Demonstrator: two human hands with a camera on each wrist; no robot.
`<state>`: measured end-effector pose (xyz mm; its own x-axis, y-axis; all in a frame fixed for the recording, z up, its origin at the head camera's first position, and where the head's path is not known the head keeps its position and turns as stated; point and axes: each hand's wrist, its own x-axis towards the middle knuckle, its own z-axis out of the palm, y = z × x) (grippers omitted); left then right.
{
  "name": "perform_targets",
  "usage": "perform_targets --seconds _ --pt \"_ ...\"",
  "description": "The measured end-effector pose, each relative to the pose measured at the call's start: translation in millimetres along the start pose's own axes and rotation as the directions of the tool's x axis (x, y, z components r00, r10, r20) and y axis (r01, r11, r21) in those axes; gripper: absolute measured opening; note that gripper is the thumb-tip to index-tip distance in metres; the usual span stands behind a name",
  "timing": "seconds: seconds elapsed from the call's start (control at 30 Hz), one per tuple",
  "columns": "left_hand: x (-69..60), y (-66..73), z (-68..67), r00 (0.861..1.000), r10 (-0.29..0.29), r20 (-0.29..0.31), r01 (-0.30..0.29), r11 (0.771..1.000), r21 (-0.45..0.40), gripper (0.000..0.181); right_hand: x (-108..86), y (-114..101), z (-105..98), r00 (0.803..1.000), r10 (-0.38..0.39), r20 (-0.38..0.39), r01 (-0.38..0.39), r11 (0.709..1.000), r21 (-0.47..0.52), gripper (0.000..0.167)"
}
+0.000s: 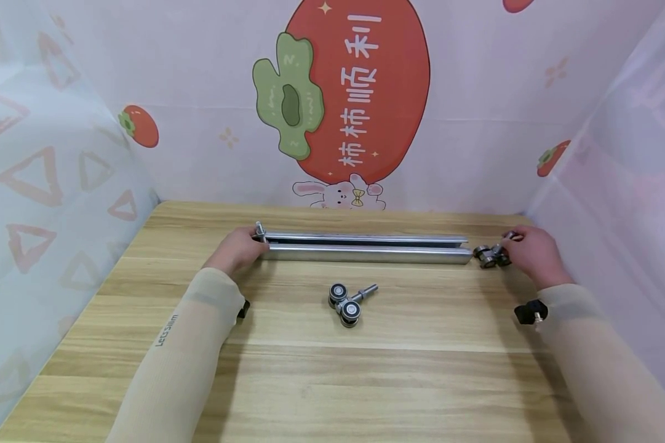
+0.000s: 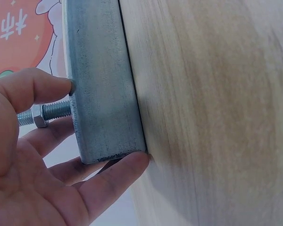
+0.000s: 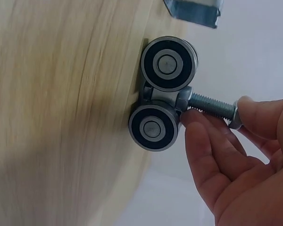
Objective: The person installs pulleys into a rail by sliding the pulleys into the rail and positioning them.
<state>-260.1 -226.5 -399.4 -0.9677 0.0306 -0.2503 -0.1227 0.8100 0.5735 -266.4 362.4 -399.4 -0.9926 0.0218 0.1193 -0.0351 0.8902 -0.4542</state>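
Observation:
A metal channel rail (image 1: pixel 365 253) lies across the back of the table, its slot facing up. Around its left end my left hand (image 1: pixel 237 249) is curled; in the left wrist view the thumb and fingers grip the rail (image 2: pixel 104 84), and a threaded bolt with a nut (image 2: pixel 40 115) sticks out of its slot side. Just beyond the rail's right end, my right hand (image 1: pixel 534 253) pinches the bolt of a wheeled roller (image 1: pixel 489 255). Seen from the right wrist, thumb and fingers hold that bolt (image 3: pixel 212 106) by its nut end, with the wheels (image 3: pixel 167 63) beside the tabletop.
Another wheeled roller (image 1: pixel 347 304) with its bolt lies on the wooden table (image 1: pixel 365 387) in front of the rail. Printed cloth (image 1: pixel 199 80) stands behind the table and at both sides.

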Motion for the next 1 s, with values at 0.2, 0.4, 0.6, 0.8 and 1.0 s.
perform_targets --seconds 0.2,0.4,0.6,0.8,1.0 --pt "0.4 -1.2 1.3 1.0 0.003 -0.003 -0.003 1.0 0.001 0.036 2.7 -4.0 6.5 1.0 0.026 -0.007 -0.026 1.0 0.018 0.033" --pt "1.2 -3.2 2.6 1.0 0.024 -0.018 -0.025 1.0 -0.012 0.029 6.7 -13.3 9.3 0.999 0.037 0.021 -0.038 0.999 0.03 0.029" --pt "0.6 -3.0 2.6 1.0 0.023 -0.018 -0.023 0.999 -0.023 0.028 11.0 -20.1 11.3 0.999 0.018 0.046 -0.02 0.999 0.044 0.025" --pt "-1.6 -0.5 1.1 1.0 0.009 -0.001 -0.009 1.0 -0.023 0.029 12.3 -22.0 10.0 0.997 -0.006 0.079 0.002 0.998 0.061 0.023" --pt "-1.9 -0.1 1.7 1.0 0.01 -0.001 -0.01 1.0 -0.026 0.028 11.4 -23.9 9.3 0.993 -0.003 0.119 -0.008 0.996 0.092 0.022"
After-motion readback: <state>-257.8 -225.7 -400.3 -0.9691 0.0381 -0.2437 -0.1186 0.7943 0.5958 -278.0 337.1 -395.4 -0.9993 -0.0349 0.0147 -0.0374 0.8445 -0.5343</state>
